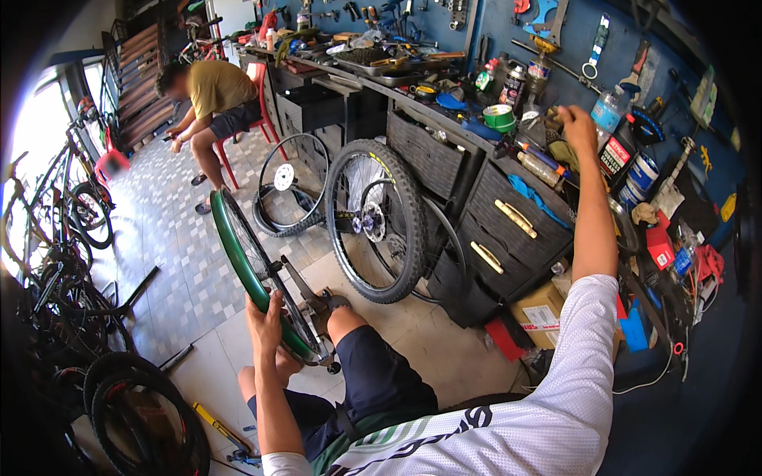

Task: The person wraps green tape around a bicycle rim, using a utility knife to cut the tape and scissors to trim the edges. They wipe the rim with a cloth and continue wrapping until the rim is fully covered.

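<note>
A bicycle wheel with a green band around its rim (230,250) stands upright in a dark metal stand (305,289) between my knees. My left hand (266,324) is wrapped around the near part of this rim. Stretched out to the right, my right hand (578,128) is above the cluttered workbench, beside a clear bottle with blue liquid (609,109). Its fingers are curled in, and whatever may be in them is too small to make out. Below that hand lie a dark cloth (563,155) and several tools.
A wheel with a knobby tyre (381,222) leans against the dark drawers (508,238). Another person (214,91) sits on a red chair (258,87) at the back. Bicycles (67,270) crowd the left side, with loose tyres (143,412) lower down. A cardboard box (544,313) sits under the bench.
</note>
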A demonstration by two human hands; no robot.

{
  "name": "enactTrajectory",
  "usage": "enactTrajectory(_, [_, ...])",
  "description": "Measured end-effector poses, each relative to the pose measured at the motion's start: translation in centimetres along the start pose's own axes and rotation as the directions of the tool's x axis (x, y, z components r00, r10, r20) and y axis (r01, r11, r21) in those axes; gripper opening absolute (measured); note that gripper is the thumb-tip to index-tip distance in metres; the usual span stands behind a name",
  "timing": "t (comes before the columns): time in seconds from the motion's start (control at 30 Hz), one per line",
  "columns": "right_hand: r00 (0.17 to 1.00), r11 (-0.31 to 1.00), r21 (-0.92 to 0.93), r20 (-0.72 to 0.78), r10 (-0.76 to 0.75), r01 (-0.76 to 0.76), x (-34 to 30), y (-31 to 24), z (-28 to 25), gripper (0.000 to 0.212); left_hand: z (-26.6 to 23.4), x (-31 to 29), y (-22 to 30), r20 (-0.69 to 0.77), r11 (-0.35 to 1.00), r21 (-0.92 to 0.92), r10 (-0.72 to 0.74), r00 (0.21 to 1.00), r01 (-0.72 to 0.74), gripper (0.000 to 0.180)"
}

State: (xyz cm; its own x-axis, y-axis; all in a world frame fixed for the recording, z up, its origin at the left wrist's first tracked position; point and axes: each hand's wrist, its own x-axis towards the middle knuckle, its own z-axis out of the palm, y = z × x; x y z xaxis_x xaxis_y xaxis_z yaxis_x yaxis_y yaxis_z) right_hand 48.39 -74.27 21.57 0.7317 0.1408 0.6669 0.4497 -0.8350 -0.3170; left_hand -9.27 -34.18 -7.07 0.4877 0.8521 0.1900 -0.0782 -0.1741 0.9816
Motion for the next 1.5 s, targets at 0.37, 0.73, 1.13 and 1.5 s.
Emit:
enactTrajectory(0.37, [0.946,0.539,0.837,0.095,-0.31,0.093,-11.4,-20.1,-6.9,0.041,1.8,-3.7,9.0,-0.094,0.766,0.549,0.454,0.886,-0.334,0.059])
enactTrajectory(0.73, [0.581,0.201,0.927,0.357,-0.732,-0.316,-30.2,-36.7,0.3,0.035,0.4,-4.9,11.4,0.373,0.995,-0.092,0.013,0.928,0.023,0.024])
enactTrajectory(1.13, [0.314,0.149,0.894,0.299,-0.901,-0.423,-41.1,-37.3,6.6,0.036,-3.6,-5.4,7.7,0.338,0.997,-0.015,-0.061,0.939,0.07,0.019])
enactTrajectory(1.5, [0.534,-0.14,0.649,0.462,-0.709,-0.748,-45.6,-33.9,7.5,0.016,-3.4,-3.5,11.0,0.366,0.913,0.288,0.174,0.914,-0.289,0.022])
